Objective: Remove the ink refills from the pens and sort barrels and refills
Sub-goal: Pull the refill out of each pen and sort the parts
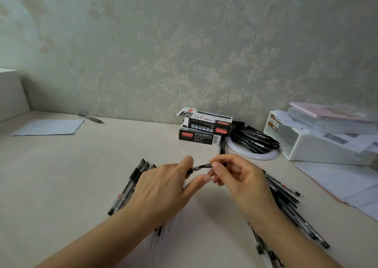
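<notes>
A pale desk [61, 165] runs along a wall [184, 32] papered in a leaf pattern. At its right end sits a white storage box [319, 145] with papers and a pink booklet [327, 110] on top, and more loose sheets [347, 186] lie in front of it. Left of the box, a white dish [263, 156] holds a heap of black pen parts [255, 138], just beside two stacked black pen boxes [204, 127]. A sheet of paper [49, 127] and a single pen [90, 118] lie far left. Capped pens [126, 188] lie under the left forearm; another pile of pens [286, 196] spreads beneath the right. Above the desk, the left hand [163, 188] and right hand [241, 181] meet on one black pen [201, 167], each pinching an end between thumb and fingertips.
</notes>
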Tool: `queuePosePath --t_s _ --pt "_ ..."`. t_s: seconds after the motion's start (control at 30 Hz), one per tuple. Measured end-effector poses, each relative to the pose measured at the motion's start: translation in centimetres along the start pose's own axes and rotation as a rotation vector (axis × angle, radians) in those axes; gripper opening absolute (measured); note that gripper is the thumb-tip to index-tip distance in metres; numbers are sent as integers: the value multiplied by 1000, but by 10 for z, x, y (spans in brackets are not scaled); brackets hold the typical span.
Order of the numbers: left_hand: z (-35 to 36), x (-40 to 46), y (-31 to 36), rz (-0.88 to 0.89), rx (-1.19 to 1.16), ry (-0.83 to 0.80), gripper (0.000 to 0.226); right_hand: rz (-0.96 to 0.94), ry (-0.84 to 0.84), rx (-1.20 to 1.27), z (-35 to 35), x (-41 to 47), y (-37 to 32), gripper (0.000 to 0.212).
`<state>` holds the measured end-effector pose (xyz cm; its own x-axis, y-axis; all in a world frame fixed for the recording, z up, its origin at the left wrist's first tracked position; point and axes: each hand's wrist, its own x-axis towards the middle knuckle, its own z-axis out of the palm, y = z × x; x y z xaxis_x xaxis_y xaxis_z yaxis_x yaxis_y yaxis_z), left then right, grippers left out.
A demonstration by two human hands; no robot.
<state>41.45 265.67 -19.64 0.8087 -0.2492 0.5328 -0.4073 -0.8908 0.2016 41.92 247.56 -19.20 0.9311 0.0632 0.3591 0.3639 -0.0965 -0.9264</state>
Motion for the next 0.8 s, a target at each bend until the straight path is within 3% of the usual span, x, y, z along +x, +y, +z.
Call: queuePosePath --t_s 0.13,0.23,0.3,0.5,0.63,0.8 --pt "-1 -1 -2 -50 -95 -13 25 -48 31 -357 -12 2 7 11" --pt "0 -2 -2 1 -94 -48 15 -112 -109 -722 -15 -1 15 9" --pt "0 -2 0 46 -90 -81 12 -109 -177 -835 -14 -3 19 8" --pt "0 -1 -1 95 -95 -115 11 -106 -222 -886 -17 -2 20 10" --pt "0 0 0 136 -98 -113 10 -42 -120 -605 -15 -1 11 14" --pt "3 0 1 157 -123 -102 11 12 -142 -414 -11 -1 9 13"
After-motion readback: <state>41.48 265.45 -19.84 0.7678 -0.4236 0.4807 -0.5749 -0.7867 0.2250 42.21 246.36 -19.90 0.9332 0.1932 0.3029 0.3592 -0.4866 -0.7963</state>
